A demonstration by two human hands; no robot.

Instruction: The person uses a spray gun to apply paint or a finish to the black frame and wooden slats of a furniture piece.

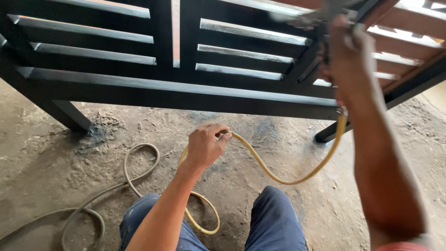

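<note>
Your left hand is closed around the yellow hose — the fingers wrap it tight, low down above your knees. From that hand the hose dips down in a curve, then climbs up to your right hand. Behind your left hand the same hose loops back toward your legs and makes a ring on the ground beside your left knee.

Your right hand is lifted high, well apart from the left one. It is clamped on a spray tool — the picture is blurry there, so you cannot tell more about the tool. The hose joins in just under that hand.

Right behind both hands stands a big black frame with flat slats. Its long bottom bar runs across just above your left hand. Past your right hand the slats are bare brown wood.

A grey hose lies curled on the dirt floor, out to the side of your left arm. Your blue trousers show at the bottom, under your hands.
</note>
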